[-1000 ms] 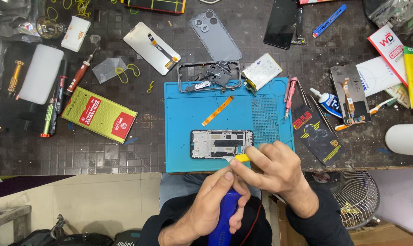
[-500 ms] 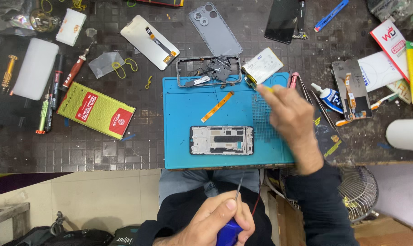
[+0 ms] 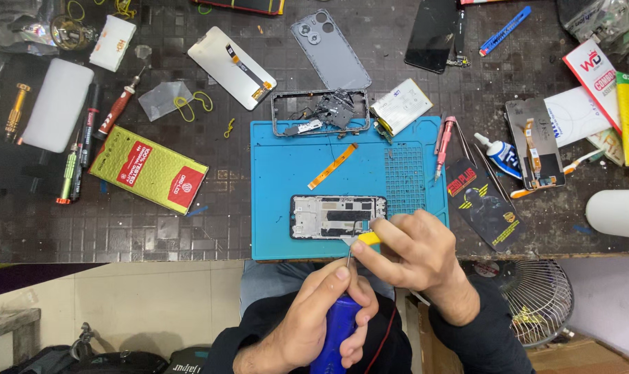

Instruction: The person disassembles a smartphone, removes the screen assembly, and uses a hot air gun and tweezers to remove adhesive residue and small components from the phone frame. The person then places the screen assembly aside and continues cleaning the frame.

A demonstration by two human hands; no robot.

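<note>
One blue-handled screwdriver (image 3: 341, 325) is gripped in the left hand (image 3: 325, 315); one yellow tool (image 3: 367, 238) is pinched by the right hand (image 3: 415, 253) at the near edge of one phone frame (image 3: 336, 217) on the blue mat (image 3: 280, 173). Half a second earlier, the right hand was extended toward the mat's far corner. A second gutted frame (image 3: 321, 112), one orange flex cable (image 3: 332, 166) and one battery (image 3: 402, 106) are seen beyond.

A work mat (image 3: 286, 173) lies on the desk (image 3: 189, 228). A phone frame (image 3: 338, 217) rests on the mat's near part, a flex strip (image 3: 332, 166) behind it. A second frame (image 3: 320, 111) sits at the mat's far edge, a battery (image 3: 401, 106) to its right. A boxed pack (image 3: 148, 168) lies left of the mat, a fan (image 3: 536, 301) below the desk at right
</note>
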